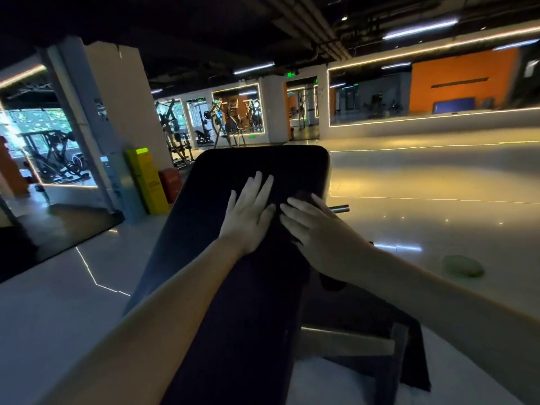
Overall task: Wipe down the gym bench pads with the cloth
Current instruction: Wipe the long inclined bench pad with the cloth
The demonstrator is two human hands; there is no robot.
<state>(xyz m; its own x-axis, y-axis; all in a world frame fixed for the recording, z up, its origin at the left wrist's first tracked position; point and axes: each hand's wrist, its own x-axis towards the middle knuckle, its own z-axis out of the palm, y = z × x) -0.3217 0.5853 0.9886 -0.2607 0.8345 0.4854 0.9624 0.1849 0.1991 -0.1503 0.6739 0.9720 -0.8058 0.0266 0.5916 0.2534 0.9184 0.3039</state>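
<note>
Where the white pillar [122, 112] meets the floor on your left, a yellow cabinet [144, 179] stands with a red box [170, 184] just beside it, and weight machines [175, 135] show further back. Next comes the black bench back pad [263, 162], running away from you up the middle of the view. Your left hand [248, 217] lies flat on the pad, fingers straight and spread, gripping nothing. Just beside it, your right hand [312, 229] presses down on the dark cloth [304, 196] near the pad's right edge, fingers straight rather than curled round it; the cloth peeks out beyond your fingertips, and how far it runs beneath your palm cannot be told. A short metal bar [341, 208] sticks out past the pad's right edge. Further right, a pale green lump [463, 266] lies on the glossy floor [423, 176], and an orange wall [461, 80] shows at the back.
</note>
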